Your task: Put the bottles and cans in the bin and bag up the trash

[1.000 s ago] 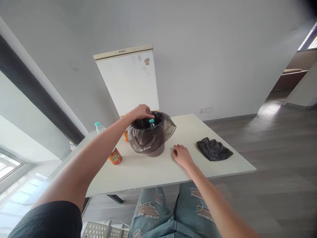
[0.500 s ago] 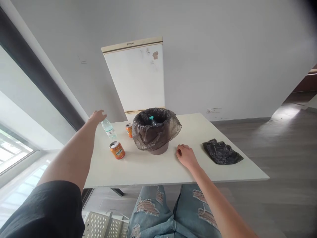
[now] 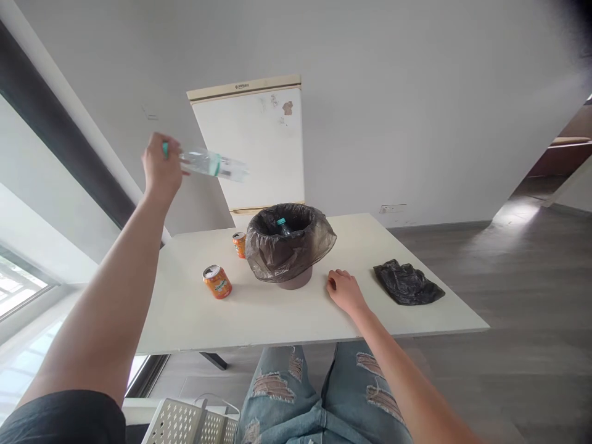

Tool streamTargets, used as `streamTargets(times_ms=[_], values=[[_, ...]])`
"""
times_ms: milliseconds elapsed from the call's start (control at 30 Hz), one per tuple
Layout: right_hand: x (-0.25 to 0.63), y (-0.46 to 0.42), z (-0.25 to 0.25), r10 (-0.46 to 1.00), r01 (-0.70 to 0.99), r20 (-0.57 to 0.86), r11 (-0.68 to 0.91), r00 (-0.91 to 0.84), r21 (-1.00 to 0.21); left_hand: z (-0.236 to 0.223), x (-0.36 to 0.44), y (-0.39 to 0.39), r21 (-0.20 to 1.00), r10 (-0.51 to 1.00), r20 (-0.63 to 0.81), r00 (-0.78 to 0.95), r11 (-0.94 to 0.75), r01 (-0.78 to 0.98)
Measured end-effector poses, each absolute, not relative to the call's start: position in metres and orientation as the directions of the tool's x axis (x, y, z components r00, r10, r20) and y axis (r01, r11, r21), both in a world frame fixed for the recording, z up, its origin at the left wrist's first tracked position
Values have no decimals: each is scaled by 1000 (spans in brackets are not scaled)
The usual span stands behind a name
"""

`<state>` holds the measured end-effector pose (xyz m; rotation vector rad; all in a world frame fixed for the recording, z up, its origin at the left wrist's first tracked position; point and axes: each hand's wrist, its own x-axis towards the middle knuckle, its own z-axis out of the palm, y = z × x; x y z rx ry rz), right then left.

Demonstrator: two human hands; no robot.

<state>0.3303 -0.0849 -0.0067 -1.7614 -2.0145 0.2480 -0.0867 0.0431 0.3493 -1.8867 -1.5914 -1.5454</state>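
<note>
My left hand [image 3: 160, 168] is raised high above the table's left end and grips a clear plastic bottle [image 3: 213, 165] near its teal cap, the bottle lying sideways and pointing right. Below it stands a small bin lined with a dark bag [image 3: 290, 244], with another teal-capped bottle [image 3: 282, 226] sticking up inside. My right hand [image 3: 345, 291] rests on the white table [image 3: 277, 314] just right of the bin, fingers loosely curled, holding nothing. Two orange cans [image 3: 217, 282] [image 3: 239, 244] stand left of the bin.
A crumpled black bag [image 3: 407, 283] lies on the table's right side. A white cabinet [image 3: 252, 145] stands against the wall behind the table. A perforated white crate [image 3: 189, 425] sits by my knees. A window runs along the left.
My left hand left the bin, reached to the bottle standing at the table's far left, and has lifted it into the air, tipped sideways. My right hand has stayed put.
</note>
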Motion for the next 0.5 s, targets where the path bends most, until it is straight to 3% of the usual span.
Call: streamTargets(times_ms=[133, 367, 500], values=[[331, -85, -9, 968, 896, 234, 179, -87, -407, 362, -11, 3, 441, 731, 658, 182, -569, 694], [330, -85, -10, 962, 909, 255, 188, -95, -371, 307, 66, -16, 402, 830, 211, 516, -555, 728], [330, -84, -11, 962, 908, 254, 192, -100, -372, 274, 71, 4, 291, 793, 181, 582, -609, 738]])
